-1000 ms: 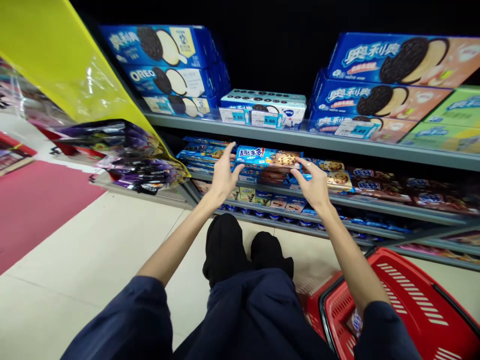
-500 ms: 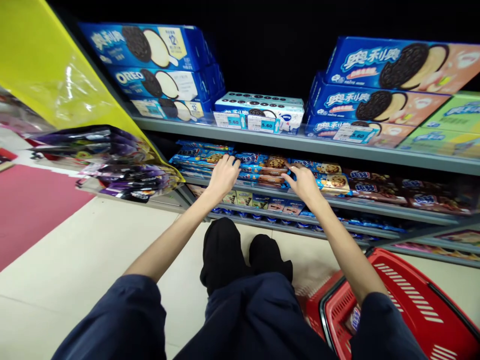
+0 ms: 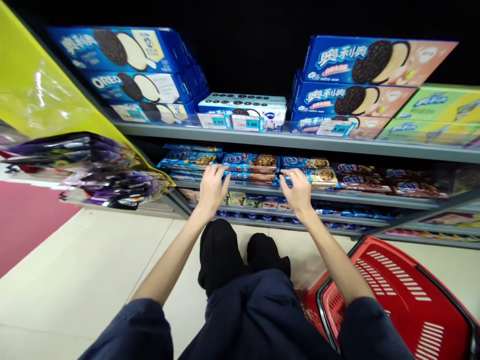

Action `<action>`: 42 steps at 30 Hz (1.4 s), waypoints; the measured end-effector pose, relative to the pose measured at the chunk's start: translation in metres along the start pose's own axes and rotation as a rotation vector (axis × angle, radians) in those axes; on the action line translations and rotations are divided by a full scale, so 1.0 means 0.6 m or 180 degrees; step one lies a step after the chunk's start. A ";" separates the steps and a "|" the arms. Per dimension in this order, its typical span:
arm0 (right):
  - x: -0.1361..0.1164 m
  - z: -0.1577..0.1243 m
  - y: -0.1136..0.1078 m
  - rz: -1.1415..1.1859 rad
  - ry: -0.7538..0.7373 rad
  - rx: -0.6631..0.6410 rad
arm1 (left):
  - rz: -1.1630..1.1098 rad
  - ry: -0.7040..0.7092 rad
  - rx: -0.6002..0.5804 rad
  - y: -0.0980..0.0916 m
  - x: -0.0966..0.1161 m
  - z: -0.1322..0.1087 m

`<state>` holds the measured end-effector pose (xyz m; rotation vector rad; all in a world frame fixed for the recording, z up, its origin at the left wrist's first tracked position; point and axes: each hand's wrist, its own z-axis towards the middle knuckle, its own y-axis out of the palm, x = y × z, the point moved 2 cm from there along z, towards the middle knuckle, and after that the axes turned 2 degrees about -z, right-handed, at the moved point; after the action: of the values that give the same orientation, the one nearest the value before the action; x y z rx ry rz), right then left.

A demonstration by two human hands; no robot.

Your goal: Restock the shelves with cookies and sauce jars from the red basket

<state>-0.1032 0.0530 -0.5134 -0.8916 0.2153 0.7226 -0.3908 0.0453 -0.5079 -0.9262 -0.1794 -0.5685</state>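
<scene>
Shown are one left hand (image 3: 212, 190) at nine o'clock, one right hand (image 3: 298, 190) at three, three stacks of blue biscuit packets (image 3: 249, 161) spread from ten to three o'clock, and two stacks of brown packets (image 3: 358, 183) at three. Box fronts number three blue boxes (image 3: 127, 75) at ten o'clock, one pale box (image 3: 242, 100) at twelve, and three blue-and-peach boxes (image 3: 350, 90) at two. One red basket (image 3: 401, 274) stands at four o'clock, two knees (image 3: 221, 250) at six.
</scene>
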 end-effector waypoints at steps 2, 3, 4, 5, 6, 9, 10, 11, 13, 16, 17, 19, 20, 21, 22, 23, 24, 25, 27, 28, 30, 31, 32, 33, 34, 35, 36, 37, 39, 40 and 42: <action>-0.025 -0.021 0.029 0.0278 0.0194 -0.0306 | -0.0389 -0.0599 -0.0010 0.015 -0.009 -0.038; -0.036 -0.028 0.050 0.0324 0.0300 -0.0577 | -0.0521 -0.0877 -0.0078 0.025 -0.016 -0.054; -0.047 -0.032 0.072 0.0303 0.0396 -0.0857 | -0.0595 -0.1086 -0.0153 0.035 -0.025 -0.066; -0.056 -0.033 0.094 0.0235 0.0477 -0.1076 | -0.0617 -0.1223 -0.0198 0.044 -0.034 -0.074; -0.064 -0.032 0.115 0.0147 0.0546 -0.1208 | -0.0603 -0.1306 -0.0196 0.052 -0.043 -0.077; -0.075 -0.020 0.159 -0.0042 0.0624 -0.1297 | -0.0569 -0.1452 -0.0132 0.061 -0.069 -0.072; -0.077 -0.017 0.169 -0.0084 0.0608 -0.1295 | -0.0577 -0.1474 -0.0127 0.062 -0.075 -0.069; -0.078 -0.014 0.177 -0.0121 0.0586 -0.1296 | -0.0593 -0.1477 -0.0126 0.062 -0.081 -0.065; -0.079 -0.012 0.189 -0.0162 0.0579 -0.1291 | -0.0649 -0.1439 -0.0141 0.061 -0.089 -0.060; -0.079 -0.014 0.203 -0.0115 0.0643 -0.1140 | -0.0757 -0.1361 -0.0157 0.063 -0.098 -0.056; -0.079 -0.015 0.207 -0.0103 0.0658 -0.1072 | -0.0789 -0.1347 -0.0155 0.064 -0.100 -0.055; -0.079 -0.018 0.214 -0.0151 0.0634 -0.0965 | -0.0841 -0.1335 -0.0136 0.068 -0.103 -0.052; -0.080 -0.019 0.217 -0.0208 0.0602 -0.0937 | -0.0860 -0.1328 -0.0120 0.070 -0.105 -0.050; -0.082 -0.021 0.219 -0.0276 0.0566 -0.0920 | -0.0875 -0.1318 -0.0099 0.073 -0.106 -0.049; -0.083 -0.023 0.221 -0.0344 0.0524 -0.0913 | -0.0887 -0.1308 -0.0070 0.074 -0.106 -0.048; -0.085 -0.024 0.222 -0.0407 0.0491 -0.0905 | -0.0895 -0.1297 -0.0034 0.076 -0.107 -0.048; -0.086 -0.026 0.222 -0.0459 0.0472 -0.0899 | -0.0899 -0.1287 0.0001 0.077 -0.108 -0.048; -0.087 -0.028 0.223 -0.0492 0.0461 -0.0898 | -0.0901 -0.1279 0.0032 0.078 -0.108 -0.049; -0.088 -0.031 0.224 -0.0515 0.0463 -0.0900 | -0.0901 -0.1260 0.0068 0.079 -0.109 -0.052; -0.087 -0.032 0.226 -0.0520 0.0480 -0.0897 | -0.0899 -0.1241 0.0072 0.079 -0.109 -0.053; -0.086 -0.030 0.231 -0.0535 0.0519 -0.0884 | -0.0892 -0.1184 0.0067 0.079 -0.109 -0.053; -0.087 -0.028 0.236 -0.0536 0.0539 -0.0876 | -0.0885 -0.1150 0.0069 0.078 -0.109 -0.052; -0.089 -0.026 0.240 -0.0526 0.0566 -0.0862 | -0.0877 -0.1119 0.0080 0.076 -0.110 -0.050; -0.094 -0.025 0.243 -0.0491 0.0593 -0.0848 | -0.0869 -0.1095 0.0105 0.074 -0.110 -0.047; -0.099 -0.025 0.244 -0.0429 0.0630 -0.0826 | -0.0865 -0.1084 0.0144 0.071 -0.110 -0.046; -0.106 -0.030 0.242 -0.0335 0.0676 -0.0793 | -0.0870 -0.1086 0.0193 0.068 -0.110 -0.047; -0.113 -0.040 0.234 -0.0216 0.0731 -0.0737 | -0.0888 -0.1102 0.0245 0.066 -0.107 -0.052; -0.117 -0.056 0.220 -0.0079 0.0778 -0.0678 | -0.0923 -0.1130 0.0289 0.065 -0.103 -0.063; -0.115 -0.111 0.171 0.0212 0.0857 -0.0572 | -0.1048 -0.1209 0.0307 0.068 -0.086 -0.111; -0.105 -0.147 0.134 0.0339 0.0938 -0.0517 | -0.1136 -0.1278 0.0260 0.072 -0.074 -0.147; -0.067 -0.232 0.039 0.0459 0.1280 -0.0335 | -0.1307 -0.1490 0.0033 0.080 -0.049 -0.235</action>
<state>-0.1323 -0.0642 -0.5966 -1.1268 0.6079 0.6865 -0.4029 -0.0332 -0.6373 -1.0082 -0.8066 -0.7184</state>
